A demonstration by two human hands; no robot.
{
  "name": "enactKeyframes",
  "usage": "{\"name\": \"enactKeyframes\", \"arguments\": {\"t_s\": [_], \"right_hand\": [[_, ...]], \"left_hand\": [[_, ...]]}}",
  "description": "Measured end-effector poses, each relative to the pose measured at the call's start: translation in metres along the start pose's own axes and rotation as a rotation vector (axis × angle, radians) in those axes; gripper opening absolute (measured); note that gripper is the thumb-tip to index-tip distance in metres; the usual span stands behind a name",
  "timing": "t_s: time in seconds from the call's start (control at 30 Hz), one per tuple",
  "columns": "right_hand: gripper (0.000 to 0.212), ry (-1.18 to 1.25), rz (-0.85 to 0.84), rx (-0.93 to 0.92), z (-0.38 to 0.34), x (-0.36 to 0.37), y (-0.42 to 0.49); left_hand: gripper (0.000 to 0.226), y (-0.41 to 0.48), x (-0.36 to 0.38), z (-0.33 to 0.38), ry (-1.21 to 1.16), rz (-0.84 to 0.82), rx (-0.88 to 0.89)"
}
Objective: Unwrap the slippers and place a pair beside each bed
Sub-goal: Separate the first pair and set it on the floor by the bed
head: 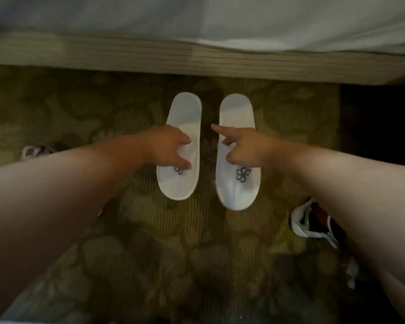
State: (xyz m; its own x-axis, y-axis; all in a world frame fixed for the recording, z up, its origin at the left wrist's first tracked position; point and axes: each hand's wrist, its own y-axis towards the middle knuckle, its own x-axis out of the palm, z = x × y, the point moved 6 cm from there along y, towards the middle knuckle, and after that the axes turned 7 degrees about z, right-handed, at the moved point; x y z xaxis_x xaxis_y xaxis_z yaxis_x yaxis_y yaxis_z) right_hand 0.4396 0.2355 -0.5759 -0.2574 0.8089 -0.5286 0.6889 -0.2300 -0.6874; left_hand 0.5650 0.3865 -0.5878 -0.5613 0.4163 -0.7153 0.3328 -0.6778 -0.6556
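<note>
Two white slippers lie side by side on the patterned carpet, just in front of the bed's wooden base (150, 57), toes pointing away from the bed. Each has a dark logo on its upper. My left hand (168, 146) is on the left slipper (185, 111), pinching the edge of its upper between fingers and thumb. My right hand (243, 146) holds the upper of the right slipper (236, 113) the same way, with the index finger sticking out straight over the gap between the pair. No wrapping is visible on them.
White bedding (197, 17) hangs over the bed base along the top. A sneaker (311, 220) shows under my right forearm and another shoe (33, 152) by my left forearm. A dark gap (379, 125) lies at the right, past the bed's corner.
</note>
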Motion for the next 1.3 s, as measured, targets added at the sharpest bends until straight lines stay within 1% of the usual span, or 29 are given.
{"name": "enactKeyframes", "arguments": {"t_s": [0.13,0.3,0.43,0.7,0.87,0.93,1.03,1.1,1.13,1.17,1.23,1.27,1.3], "right_hand": [[0.085,-0.021,-0.046,-0.006,0.018,0.018,0.044],[0.086,0.056,0.018,0.026,0.036,0.022,0.094],[0.088,0.107,0.035,0.049,0.047,0.025,0.123],[0.087,0.155,0.025,0.068,0.065,0.032,0.151],[0.086,0.245,0.028,0.073,0.071,0.036,0.165],[0.086,0.222,0.04,0.076,0.072,0.036,0.17],[0.081,0.147,0.044,0.077,0.069,0.03,0.177],[0.077,0.075,0.027,0.095,0.056,0.021,0.184],[0.075,0.076,0.028,0.114,0.055,0.016,0.185],[0.072,0.032,0.027,0.108,0.048,0.01,0.189],[0.067,-0.125,0.023,0.038,0.034,-0.002,0.195],[0.065,-0.173,0.045,0.005,0.024,-0.012,0.198],[0.062,-0.193,0.061,-0.004,0.013,-0.02,0.201]], "left_hand": [[0.088,0.041,0.016,-0.012,-0.011,-0.011,0.024],[0.084,0.078,0.033,-0.023,-0.024,-0.008,0.034],[0.086,0.095,0.038,-0.035,0.012,0.011,0.033],[0.081,0.114,0.043,-0.054,0.059,0.016,0.011],[0.082,0.125,0.043,-0.067,0.017,0.017,-0.036],[0.082,0.126,0.044,-0.07,-0.004,0.018,-0.039],[0.082,0.123,0.042,-0.072,-0.044,0.077,-0.048],[0.08,0.11,0.038,-0.082,-0.232,0.223,-0.117],[0.078,0.104,0.039,-0.083,-0.373,0.307,-0.188],[0.074,0.096,0.042,-0.085,-0.548,0.411,-0.289],[0.053,0.082,0.06,-0.087,-1.0,0.617,-0.521],[0.04,0.075,0.078,-0.087,-1.227,0.667,-0.663],[0.032,0.069,0.098,-0.085,-1.443,0.669,-0.793]]}}
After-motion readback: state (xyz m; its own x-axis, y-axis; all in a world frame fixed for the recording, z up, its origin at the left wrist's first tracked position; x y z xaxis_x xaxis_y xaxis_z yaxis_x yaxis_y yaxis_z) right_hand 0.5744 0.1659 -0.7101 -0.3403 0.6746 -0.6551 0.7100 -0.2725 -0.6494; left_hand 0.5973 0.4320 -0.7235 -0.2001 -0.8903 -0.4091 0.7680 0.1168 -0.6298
